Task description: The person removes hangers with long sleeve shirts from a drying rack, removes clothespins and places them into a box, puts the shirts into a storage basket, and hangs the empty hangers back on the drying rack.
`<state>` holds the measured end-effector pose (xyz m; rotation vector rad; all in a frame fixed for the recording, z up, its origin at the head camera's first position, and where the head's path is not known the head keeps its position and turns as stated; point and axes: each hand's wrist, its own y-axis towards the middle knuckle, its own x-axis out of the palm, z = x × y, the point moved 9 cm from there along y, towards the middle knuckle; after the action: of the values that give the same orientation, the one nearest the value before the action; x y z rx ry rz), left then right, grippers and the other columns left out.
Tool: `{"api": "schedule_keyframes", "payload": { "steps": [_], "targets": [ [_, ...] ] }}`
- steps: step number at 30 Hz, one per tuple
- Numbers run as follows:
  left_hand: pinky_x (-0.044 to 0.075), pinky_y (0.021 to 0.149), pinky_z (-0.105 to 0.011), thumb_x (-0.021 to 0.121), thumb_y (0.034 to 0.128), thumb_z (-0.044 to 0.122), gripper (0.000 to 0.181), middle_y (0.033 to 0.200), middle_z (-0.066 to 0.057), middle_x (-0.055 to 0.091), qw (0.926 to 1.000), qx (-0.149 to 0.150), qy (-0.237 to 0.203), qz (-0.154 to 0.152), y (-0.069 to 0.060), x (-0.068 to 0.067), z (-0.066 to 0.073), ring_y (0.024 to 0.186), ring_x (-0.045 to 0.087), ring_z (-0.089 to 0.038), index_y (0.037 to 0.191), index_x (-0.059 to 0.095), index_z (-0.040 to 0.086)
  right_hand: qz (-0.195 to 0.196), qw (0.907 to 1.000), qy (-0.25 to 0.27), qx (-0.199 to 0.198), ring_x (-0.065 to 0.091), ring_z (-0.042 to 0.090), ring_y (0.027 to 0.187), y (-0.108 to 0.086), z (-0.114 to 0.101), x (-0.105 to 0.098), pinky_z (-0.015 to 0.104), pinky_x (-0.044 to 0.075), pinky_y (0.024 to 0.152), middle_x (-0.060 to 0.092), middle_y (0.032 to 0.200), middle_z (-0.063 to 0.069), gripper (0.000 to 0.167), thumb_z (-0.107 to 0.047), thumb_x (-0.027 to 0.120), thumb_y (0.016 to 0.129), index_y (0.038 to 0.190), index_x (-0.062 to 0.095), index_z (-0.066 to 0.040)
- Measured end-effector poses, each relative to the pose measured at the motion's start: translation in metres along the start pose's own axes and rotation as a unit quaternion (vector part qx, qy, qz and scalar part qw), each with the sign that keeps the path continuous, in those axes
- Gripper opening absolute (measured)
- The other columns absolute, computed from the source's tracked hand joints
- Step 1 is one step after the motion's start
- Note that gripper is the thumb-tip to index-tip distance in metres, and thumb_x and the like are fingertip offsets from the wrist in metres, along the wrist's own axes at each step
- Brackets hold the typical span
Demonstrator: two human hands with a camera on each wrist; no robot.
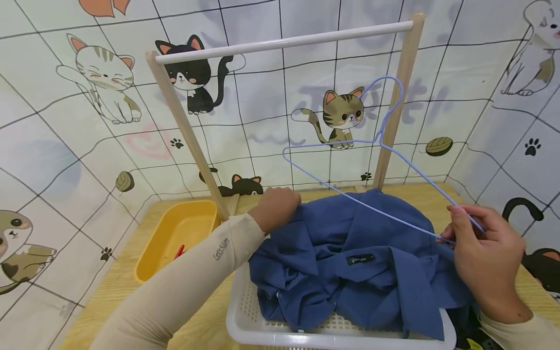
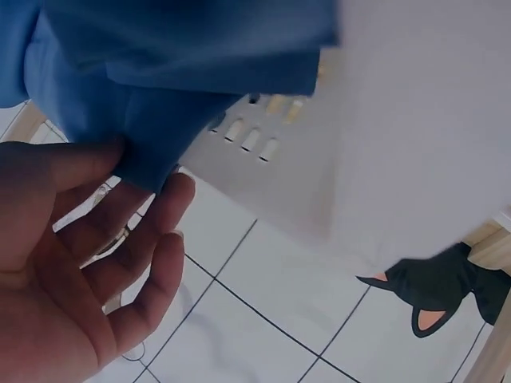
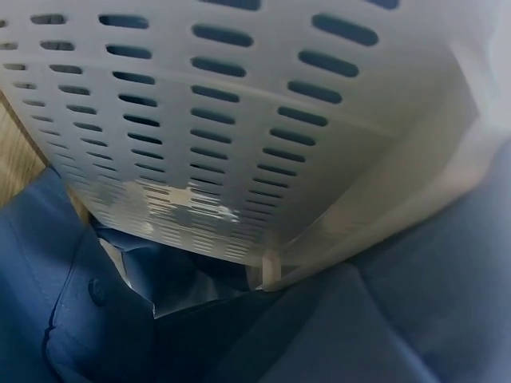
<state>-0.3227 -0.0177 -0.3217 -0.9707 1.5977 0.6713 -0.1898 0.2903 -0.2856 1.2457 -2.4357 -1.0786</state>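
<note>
A blue shirt (image 1: 350, 277) with a dark neck label lies rumpled in and over a white plastic basket (image 1: 262, 337). At its far left side my left hand (image 1: 278, 209) pinches the cloth; in the left wrist view, thumb and fingers (image 2: 120, 231) hold a hanging edge of the shirt (image 2: 160, 136). My right hand (image 1: 487, 260) grips one end of a light blue wire hanger (image 1: 332, 187), whose hook points up and away. In the right wrist view, shirt cloth (image 3: 88, 303) with a button hangs beside the slotted basket wall (image 3: 176, 167); the right hand is out of that view.
Behind the basket stands a wooden rack with a white rail (image 1: 284, 43). A yellow tray (image 1: 146, 257) holding a small red object (image 1: 180, 251) sits to the left. Cat-patterned walls (image 1: 262, 97) enclose the wooden table (image 1: 105, 311). Dark items lie beside the basket's right end.
</note>
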Motion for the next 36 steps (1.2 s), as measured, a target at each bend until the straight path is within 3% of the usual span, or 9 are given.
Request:
{"api": "schedule_keyframes", "payload": {
  "steps": [5,11,18,22,25,30,32,34,36],
  "targets": [
    [0.058,0.077,-0.043,0.051,0.1039,0.015,0.02,0.097,-0.004,0.071,0.9998,-0.002,-0.016,0.009,-0.005,-0.007,0.004,0.086,0.068,-0.022,0.108,0.07,0.015,0.005,1.0,0.007,-0.001,0.056,-0.008,0.057,0.001,0.002,-0.003,0.004,0.047,0.062,0.061,0.075,-0.021,0.018,0.002,0.061,0.095,0.108,0.071,-0.006],
    [0.054,0.089,-0.045,0.047,0.1057,0.023,0.026,0.116,-0.003,0.067,0.9996,0.01,-0.021,0.019,-0.025,-0.021,0.009,0.098,0.065,-0.023,0.123,0.065,0.015,0.001,1.0,-0.003,0.006,0.056,-0.008,0.058,0.001,0.002,-0.002,0.004,0.048,0.064,0.059,0.073,-0.021,0.016,0.002,0.061,0.096,0.11,0.07,0.002],
    [0.047,0.094,-0.049,0.049,0.104,0.022,0.022,0.109,-0.002,0.066,0.997,0.042,-0.046,0.045,-0.05,-0.04,0.017,0.095,0.063,-0.022,0.111,0.068,0.016,0.002,0.9985,-0.008,0.054,0.059,-0.005,0.058,0.001,0.007,-0.005,0.006,0.05,0.065,0.06,0.07,-0.017,0.016,-0.005,0.059,0.098,0.109,0.07,-0.011],
    [0.043,0.1,-0.05,0.051,0.0991,0.02,0.02,0.121,-0.001,0.067,0.9936,0.081,-0.073,0.03,-0.059,-0.042,0.032,0.109,0.063,-0.023,0.102,0.071,0.018,0.004,0.998,-0.016,0.061,0.059,-0.005,0.058,0.001,0.005,-0.007,0.006,0.049,0.064,0.06,0.069,-0.017,0.015,-0.007,0.058,0.099,0.109,0.07,-0.009],
    [0.045,0.088,-0.041,0.054,0.0942,0.019,0.019,0.135,-0.001,0.063,0.9894,0.114,-0.088,0.018,-0.063,-0.039,0.045,0.109,0.065,-0.022,0.081,0.067,0.018,0.003,0.9982,-0.022,0.056,0.059,-0.006,0.058,0.0,0.004,-0.007,0.006,0.049,0.064,0.059,0.069,-0.018,0.016,-0.008,0.058,0.1,0.11,0.07,-0.007],
    [0.029,0.055,-0.028,0.058,0.0889,0.019,0.036,0.141,-0.001,0.061,0.9829,0.147,-0.109,-0.017,-0.064,-0.028,0.062,0.063,0.053,-0.017,0.055,0.044,0.02,0.007,0.9982,-0.014,0.058,0.059,-0.005,0.058,0.0,0.005,-0.007,0.006,0.049,0.065,0.061,0.071,-0.018,0.015,-0.007,0.059,0.099,0.109,0.07,-0.013],
    [0.027,0.05,-0.025,0.059,0.0895,0.021,0.039,0.135,0.001,0.065,0.9813,0.148,-0.115,-0.044,-0.063,-0.02,0.066,0.056,0.045,-0.012,0.055,0.042,0.021,0.006,0.9982,-0.015,0.058,0.058,-0.005,0.058,0.0,0.006,-0.006,0.006,0.049,0.065,0.061,0.072,-0.018,0.015,-0.007,0.059,0.099,0.108,0.069,-0.013],
    [0.03,0.052,-0.024,0.06,0.0901,0.023,0.038,0.111,0.005,0.07,0.9794,0.147,-0.12,-0.069,-0.063,-0.011,0.069,0.055,0.041,-0.009,0.056,0.043,0.021,0.006,0.9982,-0.014,0.057,0.058,-0.005,0.058,0.0,0.007,-0.006,0.006,0.049,0.065,0.061,0.072,-0.018,0.015,-0.006,0.059,0.099,0.108,0.07,-0.012],
    [0.035,0.057,-0.025,0.06,0.0901,0.024,0.035,0.084,0.006,0.061,0.9783,0.146,-0.119,-0.085,-0.063,-0.004,0.073,0.057,0.041,-0.009,0.059,0.044,0.021,0.005,0.9985,-0.013,0.054,0.058,-0.005,0.058,0.0,0.008,-0.006,0.006,0.049,0.065,0.061,0.072,-0.018,0.015,-0.005,0.059,0.098,0.109,0.07,-0.009]
  ]
}}
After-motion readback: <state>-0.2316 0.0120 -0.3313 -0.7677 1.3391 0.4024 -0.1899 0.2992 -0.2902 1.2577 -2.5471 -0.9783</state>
